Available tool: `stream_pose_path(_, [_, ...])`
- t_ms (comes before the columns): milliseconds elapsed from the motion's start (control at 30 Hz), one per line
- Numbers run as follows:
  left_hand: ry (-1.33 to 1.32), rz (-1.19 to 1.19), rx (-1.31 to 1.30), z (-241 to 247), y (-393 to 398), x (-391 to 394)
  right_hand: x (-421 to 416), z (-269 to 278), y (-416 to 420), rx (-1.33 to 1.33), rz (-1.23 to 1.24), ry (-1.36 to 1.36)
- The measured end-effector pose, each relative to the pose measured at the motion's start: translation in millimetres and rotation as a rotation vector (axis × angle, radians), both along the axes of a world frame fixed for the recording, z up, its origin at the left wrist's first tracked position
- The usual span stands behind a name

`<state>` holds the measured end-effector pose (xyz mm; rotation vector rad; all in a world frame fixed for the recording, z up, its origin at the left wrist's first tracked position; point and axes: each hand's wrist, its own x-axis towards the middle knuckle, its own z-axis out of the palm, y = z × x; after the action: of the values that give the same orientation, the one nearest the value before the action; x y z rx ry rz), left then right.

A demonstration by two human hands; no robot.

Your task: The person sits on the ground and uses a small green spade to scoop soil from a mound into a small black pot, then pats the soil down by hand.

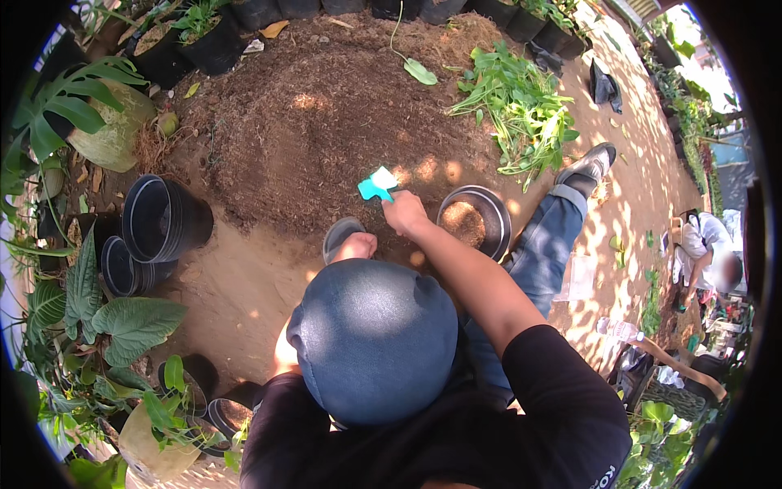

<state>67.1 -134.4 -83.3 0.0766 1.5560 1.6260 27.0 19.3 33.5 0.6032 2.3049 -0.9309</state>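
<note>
My right hand grips the handle of a small teal hand trowel, its blade over the mound of dark brown soil. Just right of that hand stands a round black plastic pot with brown potting mix inside. My left hand is beyond my raised denim-covered knee, beside my grey shoe. Its fingers are curled, and nothing shows in them; the wrist is partly hidden by the knee.
Cut green leafy stems lie right of the soil. Stacked black pots are at left, near large-leaved plants. My right leg stretches out past the pot. A plastic bottle and another person are farther right.
</note>
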Motion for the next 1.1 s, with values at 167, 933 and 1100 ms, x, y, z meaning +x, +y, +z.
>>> stream_pose_path(167, [0.173,-0.069,-0.115,6.0,2.6,0.7,3.0,-9.6,-0.2,-0.054,-0.059,0.061])
stream_pose_path(933, [-0.243,0.075,0.198,-25.7,-31.8,-13.4,108.5,38.9,73.3,-0.374,-0.326,0.278])
stream_pose_path(1100, [-0.305,0.117,0.183,-15.0,-36.5,-8.0,129.5,52.2,105.0,-0.413,-0.365,0.295])
